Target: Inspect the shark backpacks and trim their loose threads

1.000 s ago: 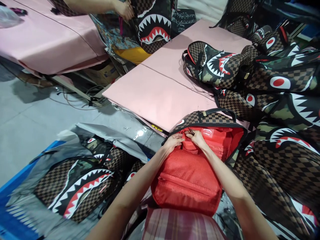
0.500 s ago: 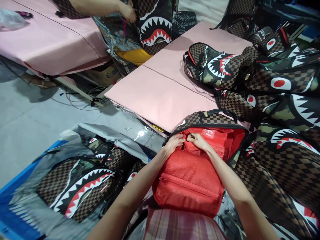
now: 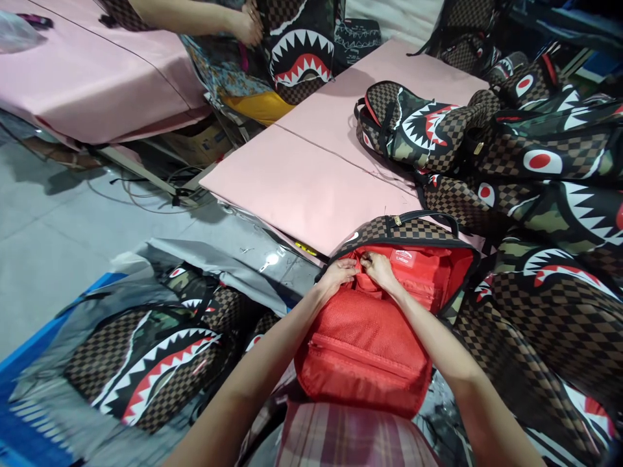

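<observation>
An unzipped backpack (image 3: pixel 365 350) lies in front of me, its red lining showing and its flap folded down toward my lap. Its brown-checked outer side and black carry handle (image 3: pixel 423 217) face the table. My left hand (image 3: pixel 338 274) grips the red lining at the bag's inner left edge, fingertips partly hidden. Close beside it, my right hand (image 3: pixel 377 269) is closed in a pinch on the same lining; anything small between the fingers cannot be made out. A white-printed label (image 3: pixel 403 257) sits on the lining to the right of my hands.
A pink-covered table (image 3: pixel 292 175) stands ahead. Shark-mouth backpacks (image 3: pixel 559 285) are piled along the right. At the lower left, a blue crate (image 3: pixel 29 350) lined with grey plastic holds more backpacks (image 3: pixel 156 363). Across the table, another person's hand (image 3: pixel 248 24) touches an upright backpack (image 3: pixel 302 55).
My right hand has shifted slightly left and its fingers have turned at the lining. The left hand stays nearly in place. The whole view has moved a little.
</observation>
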The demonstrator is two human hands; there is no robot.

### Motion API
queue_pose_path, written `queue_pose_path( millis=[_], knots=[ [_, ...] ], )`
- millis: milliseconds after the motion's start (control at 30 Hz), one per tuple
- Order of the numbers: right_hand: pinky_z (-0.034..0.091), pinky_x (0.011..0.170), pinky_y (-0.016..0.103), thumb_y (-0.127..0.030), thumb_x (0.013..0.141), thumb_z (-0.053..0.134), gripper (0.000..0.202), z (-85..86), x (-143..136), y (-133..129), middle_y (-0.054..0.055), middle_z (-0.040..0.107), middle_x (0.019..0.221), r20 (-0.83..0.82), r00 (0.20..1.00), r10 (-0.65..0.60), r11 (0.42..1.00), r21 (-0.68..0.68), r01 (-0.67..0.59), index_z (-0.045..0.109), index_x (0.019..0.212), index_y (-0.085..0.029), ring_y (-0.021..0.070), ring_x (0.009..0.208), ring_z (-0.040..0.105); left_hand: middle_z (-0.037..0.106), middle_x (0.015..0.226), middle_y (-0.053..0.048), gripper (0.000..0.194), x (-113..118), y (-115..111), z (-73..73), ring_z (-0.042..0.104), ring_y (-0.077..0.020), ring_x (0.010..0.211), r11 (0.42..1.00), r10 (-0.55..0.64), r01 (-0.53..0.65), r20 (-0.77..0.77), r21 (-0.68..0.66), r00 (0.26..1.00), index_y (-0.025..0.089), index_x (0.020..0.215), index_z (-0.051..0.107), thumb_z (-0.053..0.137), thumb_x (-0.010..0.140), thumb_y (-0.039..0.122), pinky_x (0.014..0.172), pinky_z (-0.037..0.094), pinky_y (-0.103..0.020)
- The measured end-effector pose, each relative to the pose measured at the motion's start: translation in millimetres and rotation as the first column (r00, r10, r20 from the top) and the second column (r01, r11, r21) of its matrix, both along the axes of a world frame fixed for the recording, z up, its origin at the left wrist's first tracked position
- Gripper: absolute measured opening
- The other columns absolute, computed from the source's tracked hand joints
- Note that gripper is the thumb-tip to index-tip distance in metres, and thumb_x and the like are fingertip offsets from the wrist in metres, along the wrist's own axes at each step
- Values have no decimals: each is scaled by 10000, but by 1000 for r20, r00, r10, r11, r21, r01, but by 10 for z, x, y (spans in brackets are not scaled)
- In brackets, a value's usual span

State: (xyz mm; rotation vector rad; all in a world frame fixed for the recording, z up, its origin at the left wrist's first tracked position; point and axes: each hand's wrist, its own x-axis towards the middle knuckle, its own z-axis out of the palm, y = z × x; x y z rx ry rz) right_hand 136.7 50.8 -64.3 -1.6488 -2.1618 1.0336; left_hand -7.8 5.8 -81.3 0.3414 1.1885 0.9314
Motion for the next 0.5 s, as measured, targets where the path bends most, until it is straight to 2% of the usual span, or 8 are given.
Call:
queue_pose_path(
  millis=[133,233,367,433,500],
  knots=[
    [413,620,194,-278,803,493,193,23,117,7,-4,649,689,-69,993,99,994,-45,-102,628,731,-161,139,674,607,589,764,-10,267,1,0,7,538,-92,669,1000,0,0,-11,-11,1000,147,763,621,734,529,91,652,424,-229],
    [418,606,204,-331,857,428,281,4,120,5,4,644,653,-74,995,67,997,-40,-70,629,782,-150,137,630,604,588,779,-10,258,7,2,4,537,-92,669,1000,2,-3,-17,-9,1000,147,764,623,728,536,84,653,424,-231],
    [412,672,238,-323,845,474,228,-31,-4,2,57,683,815,-17,1000,-7,1000,21,8,643,856,-171,177,757,620,580,760,-6,240,10,5,-9,536,-92,662,1000,-2,3,-11,8,1000,146,765,627,717,552,83,650,425,-237],
    [402,697,250,-278,824,503,179,-30,-55,3,85,679,900,18,1000,-15,999,43,15,643,851,-170,199,821,615,578,749,-4,240,10,7,-13,532,-89,648,1000,-4,4,-10,10,1000,142,761,627,716,548,75,640,423,-234],
    [394,695,250,-227,816,496,161,-12,-64,3,102,674,893,44,999,5,999,44,-7,638,831,-154,203,820,613,581,751,-5,245,10,7,-11,534,-88,647,1000,-1,1,-10,7,1000,139,760,627,716,544,67,634,423,-230]
  ],
)
